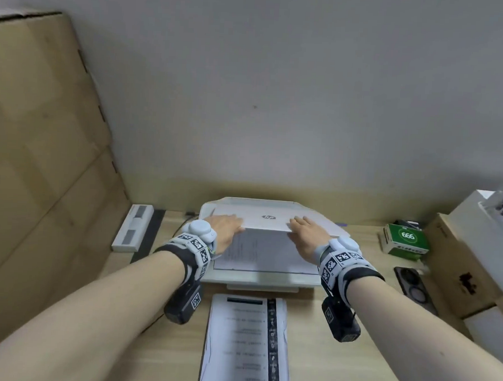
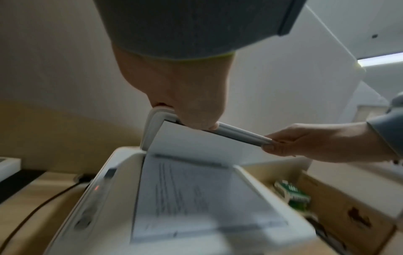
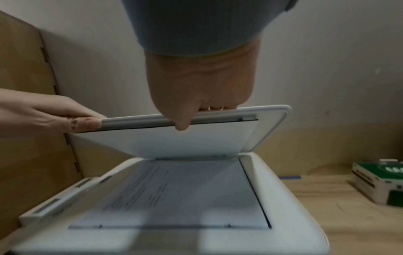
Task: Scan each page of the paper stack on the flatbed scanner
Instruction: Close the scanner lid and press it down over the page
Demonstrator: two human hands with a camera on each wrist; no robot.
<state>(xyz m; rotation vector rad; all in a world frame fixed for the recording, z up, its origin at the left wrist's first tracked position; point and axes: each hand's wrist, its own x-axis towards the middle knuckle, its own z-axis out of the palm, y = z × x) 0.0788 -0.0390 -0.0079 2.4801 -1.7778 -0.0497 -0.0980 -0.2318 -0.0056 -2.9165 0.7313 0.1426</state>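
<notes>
A white flatbed scanner (image 1: 257,278) stands on the wooden desk against the wall. Its lid (image 1: 267,221) is partly raised, hinged at the back. My left hand (image 1: 226,227) pinches the lid's front edge near the left corner, thumb under and fingers on top. Further right on that same edge, my right hand (image 1: 306,234) pinches it likewise. A printed page (image 1: 258,252) lies flat on the glass under the lid, also seen as the page (image 2: 196,193) and the page (image 3: 174,193). The paper stack (image 1: 245,344) lies on the desk in front of the scanner.
Tall cardboard boxes (image 1: 43,135) wall off the left side. A white bar-shaped device (image 1: 133,228) lies left of the scanner. To the right are a green box (image 1: 406,239), a dark flat case (image 1: 411,286) and a brown carton (image 1: 459,265). A black cable (image 2: 32,212) runs left.
</notes>
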